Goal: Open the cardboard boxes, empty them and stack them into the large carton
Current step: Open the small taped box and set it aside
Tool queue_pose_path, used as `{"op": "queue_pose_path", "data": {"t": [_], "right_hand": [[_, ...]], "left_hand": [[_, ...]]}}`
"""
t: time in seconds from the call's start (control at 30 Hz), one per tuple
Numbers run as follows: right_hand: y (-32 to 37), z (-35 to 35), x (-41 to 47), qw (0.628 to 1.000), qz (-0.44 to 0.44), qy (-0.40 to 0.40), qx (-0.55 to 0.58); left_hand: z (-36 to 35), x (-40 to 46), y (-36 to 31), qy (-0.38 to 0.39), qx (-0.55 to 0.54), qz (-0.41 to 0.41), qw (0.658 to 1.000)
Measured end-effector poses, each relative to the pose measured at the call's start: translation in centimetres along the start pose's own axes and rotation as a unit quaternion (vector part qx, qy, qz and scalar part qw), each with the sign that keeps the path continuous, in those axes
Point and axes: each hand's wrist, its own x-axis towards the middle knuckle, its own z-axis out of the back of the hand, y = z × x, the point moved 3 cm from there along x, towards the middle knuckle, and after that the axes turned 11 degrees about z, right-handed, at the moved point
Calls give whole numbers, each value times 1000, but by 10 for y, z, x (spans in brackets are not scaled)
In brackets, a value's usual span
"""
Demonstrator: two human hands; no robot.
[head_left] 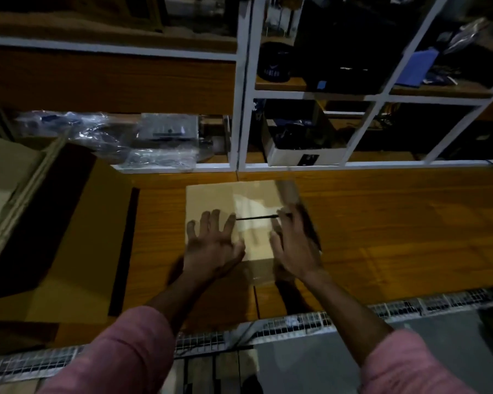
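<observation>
A small taped cardboard box (pixel 234 200) sits on the wooden table (pixel 396 223) in front of me, with a dark slit across its top seam. My left hand (pixel 211 243) lies flat on the left half of the lid, fingers spread. My right hand (pixel 292 245) rests on the right half by the slit's end; its fingertips are blurred, and whether they grip the flap edge is unclear. The large carton (pixel 69 223) stands open at the left, its flaps folded out.
White shelving (pixel 245 109) rises behind the table, holding dark items, a white box (pixel 305 155) and clear plastic packaging (pixel 111 137). A wire mesh tray (pixel 296 322) runs along the table's near edge.
</observation>
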Motion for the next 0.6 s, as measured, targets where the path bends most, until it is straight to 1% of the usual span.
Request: {"op": "queue_pose_path", "data": {"t": [0.07,0.1,0.13,0.17,0.2,0.27,0.3,0.37,0.5,0.6], "right_hand": [[-34,10,3,995,-11,-49,-87],[-53,11,3,993,-38,-59,-99],[-70,10,3,993,-74,-56,-74],[-85,5,2,992,-115,-42,-15],[-94,-1,1,987,-153,-17,51],[-101,-13,1,968,-192,29,159],[-102,-17,2,962,-196,31,186],[-101,-20,5,961,-192,16,197],[-99,-20,12,973,-168,14,156],[-113,-13,7,980,-169,6,106]], "left_hand": [[-3,1,-1,-3,-10,9,1000],[-3,3,-2,-4,-14,14,1000],[-3,4,-3,-7,-13,19,1000],[-3,5,-5,-6,-8,23,1000],[-3,5,-6,-2,-2,24,1000],[-5,5,-6,14,-9,33,999],[-5,4,-6,25,-20,40,999],[-4,4,-7,38,-38,46,997],[0,4,-11,33,-64,49,996],[2,3,-26,32,-46,45,997]]}}
